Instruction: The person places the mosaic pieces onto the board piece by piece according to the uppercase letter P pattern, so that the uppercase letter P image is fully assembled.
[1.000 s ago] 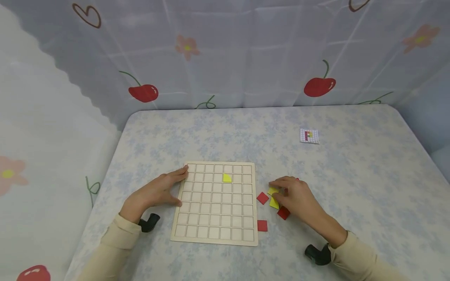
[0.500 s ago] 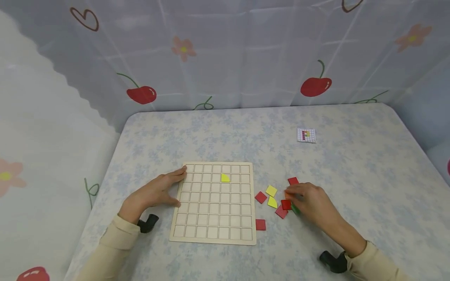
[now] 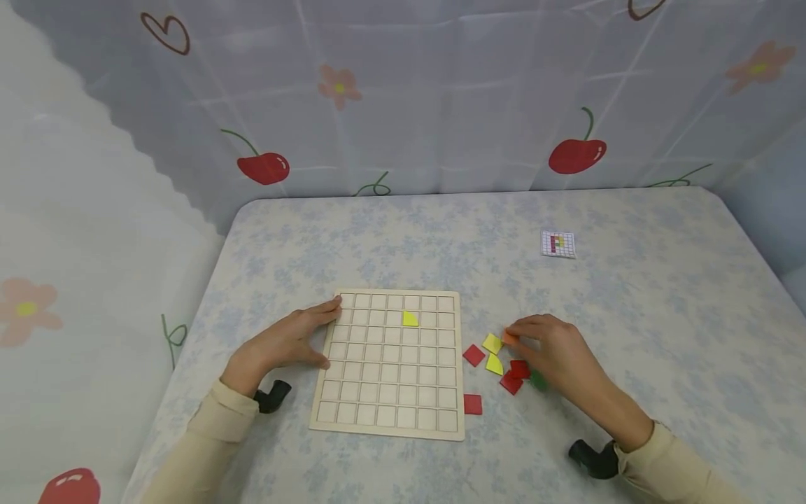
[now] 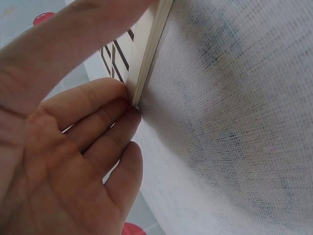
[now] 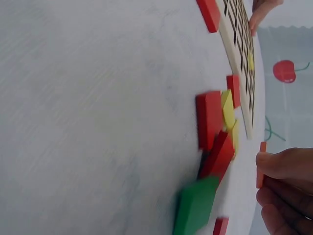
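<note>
A pale wooden grid board (image 3: 390, 364) lies on the table, with one yellow rounded tile (image 3: 411, 319) in a cell near its top. My left hand (image 3: 283, 346) rests against the board's left edge, thumb and fingers spread apart along it; the left wrist view shows fingertips right at the rim. Between thumb and fingers, my right hand (image 3: 560, 357) pinches an orange tile (image 5: 259, 178) to the right of the board. Close under that hand are a green tile (image 5: 195, 208), overlapping red tiles (image 3: 511, 383), a yellow square tile (image 3: 492, 343) and a yellow rounded tile (image 3: 494, 364).
One red tile (image 3: 474, 355) lies just right of the board, and another red tile (image 3: 472, 404) is by its lower right edge. A small card (image 3: 557, 244) with a coloured grid pattern lies farther back. Behind the table hangs a printed curtain (image 3: 441, 105).
My right hand moved from the yellow tiles to the right-hand pile, took hold of the orange tile, and now has it slightly farther back beside the yellow square. The left hand stays at the board.
</note>
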Action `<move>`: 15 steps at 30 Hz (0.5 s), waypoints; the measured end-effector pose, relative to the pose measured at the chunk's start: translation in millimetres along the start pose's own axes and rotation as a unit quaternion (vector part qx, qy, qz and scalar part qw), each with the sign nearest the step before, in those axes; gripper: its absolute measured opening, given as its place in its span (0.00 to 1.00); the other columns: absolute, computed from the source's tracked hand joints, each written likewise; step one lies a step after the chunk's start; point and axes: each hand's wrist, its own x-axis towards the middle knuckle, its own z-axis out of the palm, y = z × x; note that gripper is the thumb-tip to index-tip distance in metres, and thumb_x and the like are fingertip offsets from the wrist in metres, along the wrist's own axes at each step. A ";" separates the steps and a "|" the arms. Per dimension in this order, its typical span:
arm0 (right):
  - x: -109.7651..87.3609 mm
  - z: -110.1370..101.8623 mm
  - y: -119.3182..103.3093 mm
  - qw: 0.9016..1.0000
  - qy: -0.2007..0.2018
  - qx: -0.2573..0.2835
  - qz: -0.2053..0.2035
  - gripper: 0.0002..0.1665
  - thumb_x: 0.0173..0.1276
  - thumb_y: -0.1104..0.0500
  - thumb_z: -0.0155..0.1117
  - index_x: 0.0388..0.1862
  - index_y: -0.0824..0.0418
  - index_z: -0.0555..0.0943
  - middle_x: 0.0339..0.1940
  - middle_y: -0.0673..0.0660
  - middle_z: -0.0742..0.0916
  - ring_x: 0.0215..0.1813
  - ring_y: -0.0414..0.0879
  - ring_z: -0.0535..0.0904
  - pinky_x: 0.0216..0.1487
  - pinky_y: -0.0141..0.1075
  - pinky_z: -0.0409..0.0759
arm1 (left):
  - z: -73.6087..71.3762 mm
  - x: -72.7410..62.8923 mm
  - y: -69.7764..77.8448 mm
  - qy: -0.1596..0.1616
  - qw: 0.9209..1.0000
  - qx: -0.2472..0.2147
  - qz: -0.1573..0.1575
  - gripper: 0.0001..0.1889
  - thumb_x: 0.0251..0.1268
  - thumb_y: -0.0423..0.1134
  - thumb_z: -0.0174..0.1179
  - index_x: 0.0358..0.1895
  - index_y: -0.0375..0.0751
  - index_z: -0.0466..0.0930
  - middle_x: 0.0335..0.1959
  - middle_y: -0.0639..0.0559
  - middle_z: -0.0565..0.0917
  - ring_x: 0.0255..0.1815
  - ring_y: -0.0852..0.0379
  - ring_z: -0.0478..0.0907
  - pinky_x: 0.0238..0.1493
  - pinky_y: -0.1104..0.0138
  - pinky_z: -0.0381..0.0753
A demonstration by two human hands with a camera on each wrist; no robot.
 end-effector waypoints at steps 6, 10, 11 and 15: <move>19.8 16.0 -20.4 0.999 -0.024 0.045 -0.001 0.15 0.59 0.63 0.75 0.46 0.65 0.88 0.44 0.57 0.88 0.49 0.55 0.82 0.47 0.49 0.83 | 1.9 -1.9 -0.9 0.005 1.000 -0.006 0.000 0.51 0.48 0.37 0.77 0.75 0.28 0.55 0.79 0.39 0.49 0.77 0.38 0.48 0.70 0.47 0.62; 34.9 30.1 -34.7 0.997 -0.036 0.063 -0.016 0.15 0.60 0.62 0.74 0.46 0.64 0.89 0.45 0.57 0.88 0.51 0.55 0.82 0.51 0.50 0.81 | 2.6 -1.0 -1.2 0.005 1.000 -0.003 0.002 0.52 0.48 0.37 0.77 0.75 0.28 0.55 0.79 0.40 0.48 0.77 0.39 0.48 0.70 0.48 0.62; 39.3 33.7 -39.0 0.997 -0.040 0.064 -0.023 0.14 0.61 0.62 0.74 0.46 0.64 0.89 0.45 0.57 0.88 0.51 0.55 0.82 0.53 0.51 0.80 | 2.6 -0.8 -1.5 0.005 1.000 -0.002 0.001 0.52 0.48 0.37 0.77 0.75 0.29 0.55 0.79 0.40 0.48 0.77 0.39 0.48 0.70 0.48 0.62; 56.3 48.8 -55.0 0.995 -0.054 0.074 -0.049 0.12 0.61 0.63 0.73 0.44 0.64 0.89 0.44 0.57 0.89 0.51 0.54 0.82 0.54 0.48 0.80 | 2.5 0.3 -1.1 0.003 1.000 0.002 -0.005 0.52 0.47 0.37 0.77 0.75 0.29 0.55 0.79 0.41 0.48 0.77 0.40 0.48 0.70 0.48 0.63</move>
